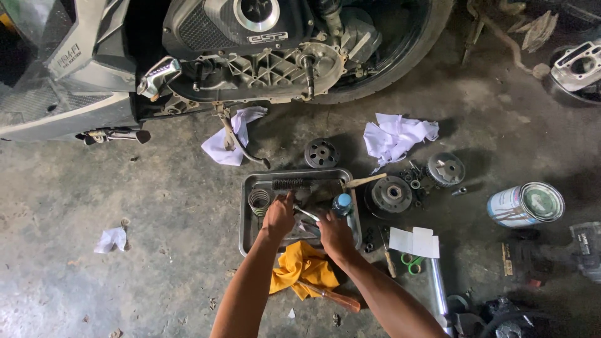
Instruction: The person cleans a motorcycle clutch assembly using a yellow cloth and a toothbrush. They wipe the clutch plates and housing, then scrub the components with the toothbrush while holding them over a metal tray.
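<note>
Lying crosswise in tray (247, 188): wire brush (295, 184)

Both hands are down in a metal tray (247, 241) on the concrete floor, the left hand (279, 216) beside a coil spring (258, 201), the right hand (335, 233) near a small blue-capped bottle (342, 204). A yellow rag (302, 268) lies just near of the tray. Beyond stands a scooter (250, 56) with its engine case open; a paint tin (524, 204) lies well right.

Both hands low, fingers curled
</note>
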